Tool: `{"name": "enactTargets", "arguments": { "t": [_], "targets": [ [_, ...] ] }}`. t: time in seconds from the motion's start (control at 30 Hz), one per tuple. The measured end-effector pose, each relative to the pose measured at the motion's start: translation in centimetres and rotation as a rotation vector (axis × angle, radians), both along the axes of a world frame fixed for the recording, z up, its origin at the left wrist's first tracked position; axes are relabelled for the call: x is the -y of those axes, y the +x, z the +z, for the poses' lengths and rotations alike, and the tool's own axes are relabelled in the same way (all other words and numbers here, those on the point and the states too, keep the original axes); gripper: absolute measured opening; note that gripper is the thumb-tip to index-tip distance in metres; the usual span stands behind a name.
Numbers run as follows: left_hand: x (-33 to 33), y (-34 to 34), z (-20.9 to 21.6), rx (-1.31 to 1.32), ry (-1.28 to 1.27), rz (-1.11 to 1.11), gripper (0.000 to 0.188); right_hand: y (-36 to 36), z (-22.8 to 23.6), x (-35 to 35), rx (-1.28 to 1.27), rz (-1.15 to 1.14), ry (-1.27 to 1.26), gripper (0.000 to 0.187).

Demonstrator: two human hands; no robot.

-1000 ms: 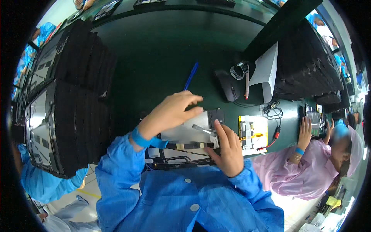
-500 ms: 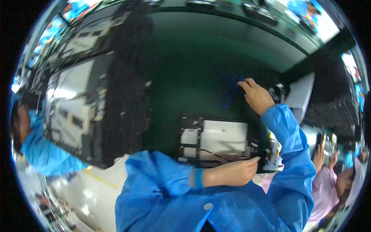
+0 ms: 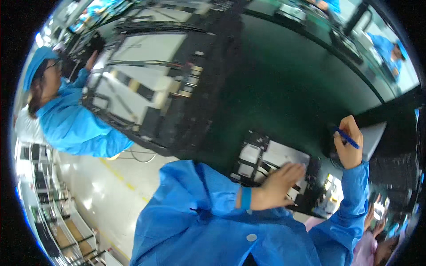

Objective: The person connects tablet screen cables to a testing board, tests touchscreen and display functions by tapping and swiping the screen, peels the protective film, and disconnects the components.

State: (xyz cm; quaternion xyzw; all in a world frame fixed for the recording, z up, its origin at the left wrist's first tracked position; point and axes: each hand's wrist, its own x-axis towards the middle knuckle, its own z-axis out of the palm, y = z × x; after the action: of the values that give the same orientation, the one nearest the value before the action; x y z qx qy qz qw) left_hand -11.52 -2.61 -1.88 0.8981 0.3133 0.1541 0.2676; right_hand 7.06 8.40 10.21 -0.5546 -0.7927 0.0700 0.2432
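Holding a blue pen (image 3: 347, 137) in the right hand (image 3: 349, 144), the person rests the open left hand (image 3: 276, 186) on the flat panel (image 3: 270, 168), no marks seen yet.

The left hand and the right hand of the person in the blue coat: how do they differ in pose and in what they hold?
The left hand lies flat and open on the flat grey and black device, while the right hand is raised above the dark green table. The left hand grips nothing; the right hand is closed around a blue pen. The left hand is near the body; the right hand reaches farther out. Both are bare and come from blue sleeves.
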Motion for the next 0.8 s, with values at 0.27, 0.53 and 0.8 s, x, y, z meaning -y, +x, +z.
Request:
{"name": "enactTargets", "arguments": {
  "t": [0.27,0.53,0.8],
  "targets": [
    [0.4,-4.0,10.2,0.032,-0.047,-0.058,0.085,1.3,1.3,15.4,-0.549,0.317,-0.494,0.014],
    [3.5,-3.7,9.1,0.212,-0.289,-0.436,0.021,1.4,-2.4,22.9,-1.006,0.313,-0.539,0.014],
    [2.3,-11.0,4.3,0.416,-0.091,0.536,0.030,-1.0,-7.9,21.5,-0.622,-0.387,-0.165,0.022]
  ]
}}
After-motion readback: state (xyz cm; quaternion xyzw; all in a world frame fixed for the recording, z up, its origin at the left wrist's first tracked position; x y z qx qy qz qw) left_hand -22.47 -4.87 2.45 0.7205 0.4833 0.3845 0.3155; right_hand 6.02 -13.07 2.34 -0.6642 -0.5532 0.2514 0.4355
